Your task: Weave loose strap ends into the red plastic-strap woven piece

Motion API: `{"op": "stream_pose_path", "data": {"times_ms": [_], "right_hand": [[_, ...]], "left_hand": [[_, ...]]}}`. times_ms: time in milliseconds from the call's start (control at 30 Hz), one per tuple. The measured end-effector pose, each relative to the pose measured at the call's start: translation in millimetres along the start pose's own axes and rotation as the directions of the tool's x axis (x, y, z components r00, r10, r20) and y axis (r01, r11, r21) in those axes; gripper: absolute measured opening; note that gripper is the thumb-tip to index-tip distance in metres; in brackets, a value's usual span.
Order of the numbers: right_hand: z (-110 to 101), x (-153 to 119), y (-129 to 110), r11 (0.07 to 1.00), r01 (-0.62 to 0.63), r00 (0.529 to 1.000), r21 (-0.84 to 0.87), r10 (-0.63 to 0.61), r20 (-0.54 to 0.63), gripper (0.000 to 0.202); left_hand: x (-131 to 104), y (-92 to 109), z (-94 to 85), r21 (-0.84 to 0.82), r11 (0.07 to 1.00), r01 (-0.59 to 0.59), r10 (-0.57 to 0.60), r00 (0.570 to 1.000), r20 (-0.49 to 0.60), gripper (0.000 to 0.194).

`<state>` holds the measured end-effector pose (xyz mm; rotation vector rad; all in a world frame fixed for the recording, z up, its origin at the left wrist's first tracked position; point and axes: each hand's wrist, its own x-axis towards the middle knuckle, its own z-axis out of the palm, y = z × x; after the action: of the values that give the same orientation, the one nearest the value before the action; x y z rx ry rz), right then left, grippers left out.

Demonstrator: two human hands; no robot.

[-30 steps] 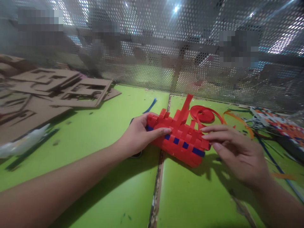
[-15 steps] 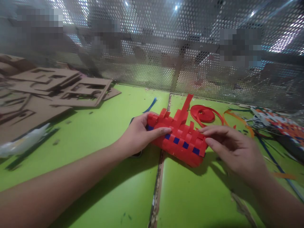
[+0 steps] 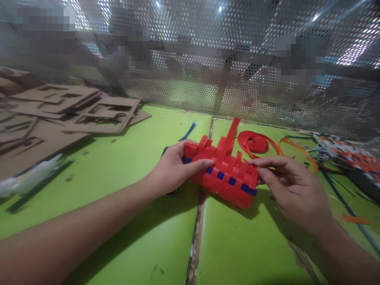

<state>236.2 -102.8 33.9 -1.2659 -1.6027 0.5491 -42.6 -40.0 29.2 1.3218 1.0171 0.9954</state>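
A small woven piece of red strips with a row of blue squares (image 3: 224, 192), like a little basket, lies tilted above the green table. My left hand (image 3: 170, 168) is closed round its left end, the thumb laid along the near side and the other fingers hidden behind. Several red strip ends stick up from its upper edge, one long strip (image 3: 230, 136) among them. At the right end my right hand (image 3: 293, 190) pinches a red strip end (image 3: 252, 169) between thumb and forefinger.
Behind the work lie a coil of red strip (image 3: 257, 142) and a blue strip (image 3: 187, 131). Cut cardboard sheets (image 3: 109, 114) are piled at left, near a clear plastic bag (image 3: 29, 178). A patterned woven piece (image 3: 344, 148) lies at right. Perforated metal panel (image 3: 190, 79) closes the back.
My right thumb and forefinger have closed in at the right end of the woven piece, and a flap there has shifted, showing more blue. My left hand stays in place.
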Motion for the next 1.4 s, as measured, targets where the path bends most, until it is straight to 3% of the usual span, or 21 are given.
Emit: {"op": "stream_pose_path", "data": {"times_ms": [233,467,600,800,1000,1133,1300,1400], "right_hand": [[1.8,-2.3,2.0,1.000,-0.007,1.000,0.024,0.007,-0.025,0.010],[-3.5,-2.1,5.7,0.972,0.166,0.985,-0.166,-0.157,0.067,0.024],[-1.5,-1.5,-1.0,0.955,0.207,0.978,-0.211,-0.197,0.066,0.020],[-0.3,-2.4,-3.5,0.993,0.100,0.988,-0.064,-0.092,0.121,0.016],[3.4,-1.9,-1.8,1.000,0.006,0.998,0.012,-0.007,0.069,0.014],[3.7,-1.6,-1.1,0.999,0.033,0.995,0.020,-0.035,0.089,0.012],[-3.3,-1.9,-2.9,0.982,0.147,0.984,-0.118,-0.134,0.115,0.018],[-5.5,-1.6,-4.4,0.983,0.157,0.983,-0.091,-0.146,0.111,0.021]], "left_hand": [[0.0,-0.2,0.3,-0.009,1.000,0.001,-0.001,1.000,0.002,0.046],[0.8,-0.8,-1.0,-0.020,1.000,-0.003,0.004,1.000,0.018,0.042],[0.9,-1.3,-1.2,-0.023,1.000,0.004,-0.004,1.000,0.015,0.044],[1.2,-1.0,-0.1,-0.026,1.000,0.004,-0.004,1.000,0.016,0.045],[1.1,-1.8,1.2,-0.037,0.999,0.003,-0.003,1.000,0.008,0.047],[1.2,-2.4,1.1,-0.047,0.999,0.000,0.000,1.000,-0.005,0.046],[1.6,-3.5,0.8,-0.063,0.998,-0.004,0.003,1.000,-0.018,0.045],[1.6,-3.3,1.0,-0.062,0.998,-0.014,0.013,1.000,-0.027,0.044]]}}
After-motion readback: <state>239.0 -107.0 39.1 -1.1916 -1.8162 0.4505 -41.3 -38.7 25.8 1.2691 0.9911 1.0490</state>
